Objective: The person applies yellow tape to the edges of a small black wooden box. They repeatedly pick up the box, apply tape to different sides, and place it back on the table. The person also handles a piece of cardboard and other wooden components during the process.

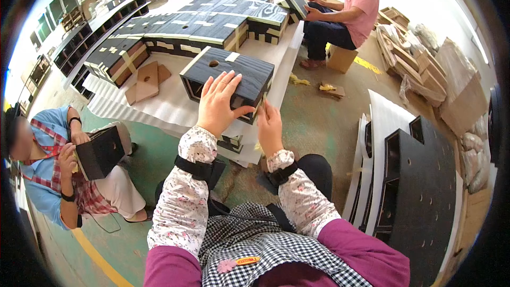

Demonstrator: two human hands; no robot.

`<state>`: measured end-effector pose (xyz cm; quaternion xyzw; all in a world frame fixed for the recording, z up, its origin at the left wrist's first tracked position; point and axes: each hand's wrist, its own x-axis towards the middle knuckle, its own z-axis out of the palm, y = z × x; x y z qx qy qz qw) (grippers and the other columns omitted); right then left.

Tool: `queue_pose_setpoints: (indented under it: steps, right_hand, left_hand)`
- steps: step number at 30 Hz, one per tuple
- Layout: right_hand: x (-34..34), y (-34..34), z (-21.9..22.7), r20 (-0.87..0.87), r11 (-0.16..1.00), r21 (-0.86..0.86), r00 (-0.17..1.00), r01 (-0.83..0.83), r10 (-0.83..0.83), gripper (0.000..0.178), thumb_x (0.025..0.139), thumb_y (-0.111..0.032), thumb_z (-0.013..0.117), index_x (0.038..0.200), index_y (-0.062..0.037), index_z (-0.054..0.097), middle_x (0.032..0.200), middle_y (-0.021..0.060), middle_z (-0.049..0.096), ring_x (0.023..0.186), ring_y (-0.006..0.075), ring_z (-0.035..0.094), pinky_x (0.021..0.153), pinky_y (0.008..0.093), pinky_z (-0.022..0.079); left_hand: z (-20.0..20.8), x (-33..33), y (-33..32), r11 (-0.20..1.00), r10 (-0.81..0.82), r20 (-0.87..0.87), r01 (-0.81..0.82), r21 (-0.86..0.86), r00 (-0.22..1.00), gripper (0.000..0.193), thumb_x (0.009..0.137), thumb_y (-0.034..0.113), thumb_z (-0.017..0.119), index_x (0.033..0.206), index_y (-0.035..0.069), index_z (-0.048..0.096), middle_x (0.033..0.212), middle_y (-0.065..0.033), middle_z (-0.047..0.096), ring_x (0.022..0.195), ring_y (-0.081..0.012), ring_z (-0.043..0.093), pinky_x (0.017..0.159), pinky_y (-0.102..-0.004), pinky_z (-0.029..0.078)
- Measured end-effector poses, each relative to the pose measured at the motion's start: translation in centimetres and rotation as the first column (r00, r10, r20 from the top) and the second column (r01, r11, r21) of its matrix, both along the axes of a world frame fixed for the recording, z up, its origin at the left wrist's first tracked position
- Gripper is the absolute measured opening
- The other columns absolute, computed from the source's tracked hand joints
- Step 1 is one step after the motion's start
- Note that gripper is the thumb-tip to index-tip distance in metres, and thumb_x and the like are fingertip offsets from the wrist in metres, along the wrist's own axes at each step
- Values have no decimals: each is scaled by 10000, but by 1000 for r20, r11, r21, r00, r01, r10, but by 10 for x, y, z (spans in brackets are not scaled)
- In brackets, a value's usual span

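Note:
In front of me a black wood-grain box (248, 69) with a round hole in its top rests on the white foam-covered table. My left hand (218, 103) lies on the box's top and near edge, fingers stretched out and thumb pointing toward the right corner. At that right corner my right hand (270, 125) is closed, pinching a thin yellowish strip (261, 107) that looks like masking tape against the box's side. A short piece of pale tape (231, 57) shows on the top, behind my left fingers. Part of the strip is hidden by my fingers.
Taped dark boxes (175, 24) stand in rows behind. Brown boards (147, 82) lie left on the foam sheet (175, 107). A co-worker (58, 165) at left holds a black box (100, 151); another person (345, 16) sits beyond the table. Black panels (425, 180) are stacked at right.

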<state>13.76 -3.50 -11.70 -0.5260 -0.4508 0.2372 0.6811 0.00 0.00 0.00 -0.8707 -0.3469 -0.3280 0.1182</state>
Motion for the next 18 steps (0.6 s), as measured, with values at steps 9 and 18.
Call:
queue_pose_setpoints:
  steps: [9, 18]
  right_hand:
    - [36, -114, 10, -155, 943, -145, 948, -300, 278, 297, 948, -156, 515, 1191, -1, 587, 848, -3, 528, 652, 66, 461, 572, 208, 405]
    - [62, -126, 86, -415, 973, 70, 881, -218, 227, 280, 949, -173, 519, 1181, -45, 609, 882, -36, 601, 591, 12, 413, 518, 154, 337]
  left_hand:
    - [-30, 24, -33, 992, 16, 100, -4, -127, 995, 788, 688, 519, 723, 1305, 86, 493, 1354, -124, 481, 1295, -269, 401, 1105, -444, 230]
    - [-32, 24, -29, 989, -8, 106, 23, -144, 994, 801, 692, 538, 708, 1315, 88, 482, 1368, -119, 465, 1303, -266, 386, 1110, -441, 219]
